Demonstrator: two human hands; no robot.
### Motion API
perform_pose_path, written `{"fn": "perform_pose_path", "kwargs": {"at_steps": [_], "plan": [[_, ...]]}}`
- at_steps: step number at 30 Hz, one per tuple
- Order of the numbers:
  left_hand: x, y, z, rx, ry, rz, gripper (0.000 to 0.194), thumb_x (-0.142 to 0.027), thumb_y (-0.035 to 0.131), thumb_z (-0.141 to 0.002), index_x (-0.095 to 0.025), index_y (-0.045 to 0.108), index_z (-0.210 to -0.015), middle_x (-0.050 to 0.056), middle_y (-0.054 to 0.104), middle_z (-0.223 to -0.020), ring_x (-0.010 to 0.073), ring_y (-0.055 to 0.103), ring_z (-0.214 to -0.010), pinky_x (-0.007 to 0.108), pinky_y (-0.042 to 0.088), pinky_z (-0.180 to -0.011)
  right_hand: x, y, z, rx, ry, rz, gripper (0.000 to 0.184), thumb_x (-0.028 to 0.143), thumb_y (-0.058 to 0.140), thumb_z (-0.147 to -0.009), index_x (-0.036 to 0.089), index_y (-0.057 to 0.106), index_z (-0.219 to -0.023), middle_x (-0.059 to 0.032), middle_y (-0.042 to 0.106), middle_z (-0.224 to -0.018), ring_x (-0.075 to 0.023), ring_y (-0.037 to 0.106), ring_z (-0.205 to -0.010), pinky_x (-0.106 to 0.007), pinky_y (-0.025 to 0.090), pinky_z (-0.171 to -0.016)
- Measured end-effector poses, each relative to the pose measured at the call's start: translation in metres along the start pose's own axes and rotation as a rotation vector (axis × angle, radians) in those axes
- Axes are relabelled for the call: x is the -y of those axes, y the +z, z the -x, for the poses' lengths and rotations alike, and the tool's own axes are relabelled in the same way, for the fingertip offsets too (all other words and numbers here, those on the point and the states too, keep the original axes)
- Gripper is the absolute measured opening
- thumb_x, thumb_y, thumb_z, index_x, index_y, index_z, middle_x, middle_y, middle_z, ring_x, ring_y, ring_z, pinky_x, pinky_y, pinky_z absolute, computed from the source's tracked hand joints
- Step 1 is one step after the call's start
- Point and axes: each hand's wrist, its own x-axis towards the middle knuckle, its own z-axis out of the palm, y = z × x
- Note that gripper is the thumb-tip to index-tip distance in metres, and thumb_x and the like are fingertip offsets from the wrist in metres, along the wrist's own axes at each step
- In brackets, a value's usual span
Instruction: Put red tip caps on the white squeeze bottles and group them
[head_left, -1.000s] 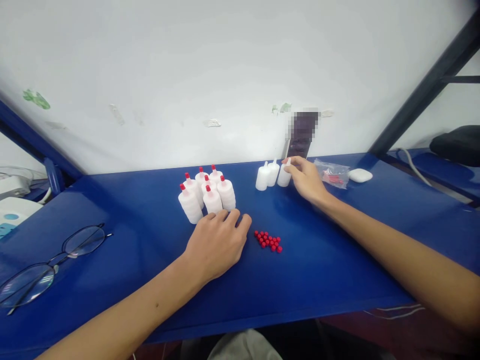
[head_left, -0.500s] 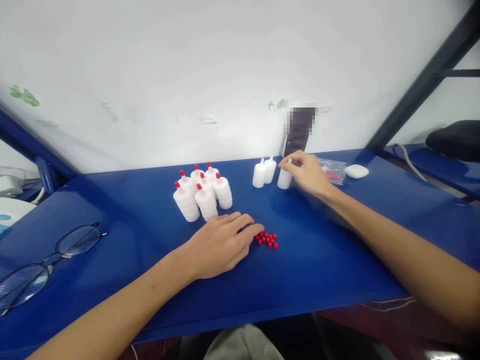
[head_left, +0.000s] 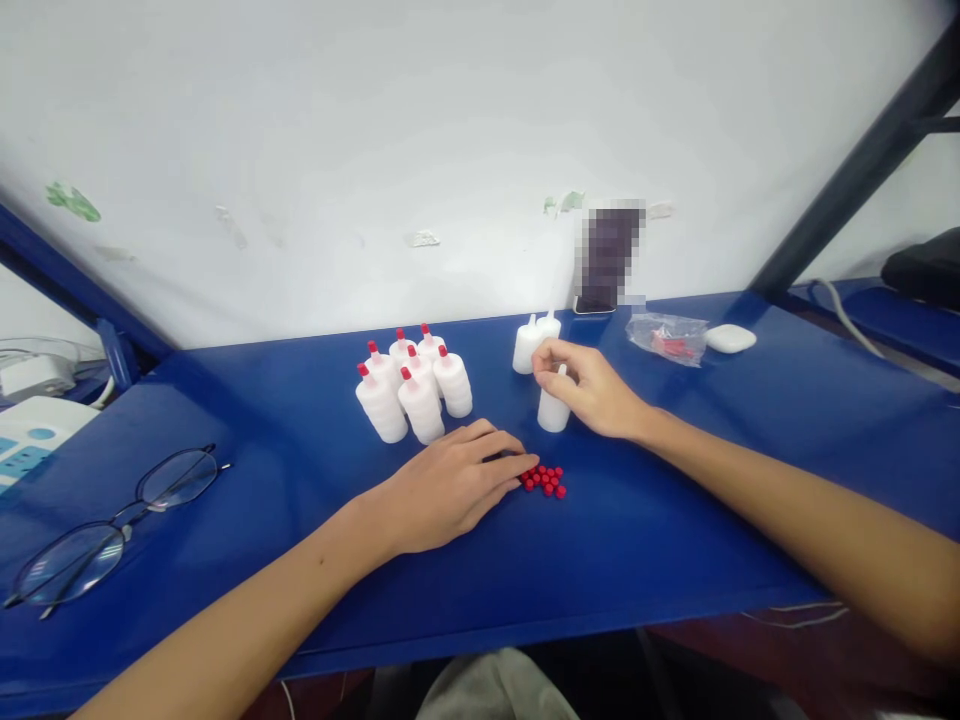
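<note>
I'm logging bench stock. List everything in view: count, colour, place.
red-capped plastic nozzle bottles: seven, white, centre-left
uncapped plastic nozzle bottles: three, white, centre-right
small round caps: pile, partly hidden, red, left fingertips
plastic bag of red pieces: one, clear, rear right
rounded object: one, white, beside bag
blurred slab: one, dark, against wall
thin eyeglasses: one, dark, left
boxy devices: two, mostly white, left edge
rounded bundle: one, black, far right
thin cables: several, white, edges
flat table: one, blue, beneath
flat wall: one, white, behind
slanting posts: two, dark, sides
draped cloth: one, grey, bottom
left hand: one, bare, at caps
right hand: one, bare, holding uncapped bottle
</note>
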Motion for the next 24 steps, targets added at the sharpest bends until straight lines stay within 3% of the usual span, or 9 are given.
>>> {"fn": "perform_pose_path", "kwargs": {"at_steps": [11, 24], "plan": [[0.0058, -0.0007, 0.0029, -0.060, 0.066, -0.045, 0.031, -0.021, 0.041, -0.101, -0.016, 0.062, -0.125, 0.009, 0.066, -0.118, 0.0180, 0.061, -0.107, 0.035, 0.052, -0.097, -0.0007, -0.0012, -0.0005, 0.040, -0.007, 0.009, 0.010, 0.027, 0.052, -0.087, 0.019, 0.058, -0.084, 0.0001, 0.059, -0.077, -0.0143, 0.050, -0.069, -0.027, 0.035, -0.060], [0.0061, -0.0001, -0.0012, -0.051, -0.091, 0.190, 0.021, -0.027, 0.050, -0.099, -0.018, 0.064, -0.112, 0.005, 0.065, -0.109, 0.0158, 0.060, -0.101, 0.031, 0.051, -0.091, -0.0027, -0.0003, -0.0012, 0.057, -0.023, 0.010, 0.013, 0.029, 0.052, -0.088, 0.019, 0.060, -0.086, -0.0004, 0.060, -0.080, -0.0143, 0.050, -0.070, -0.027, 0.036, -0.063]]}}
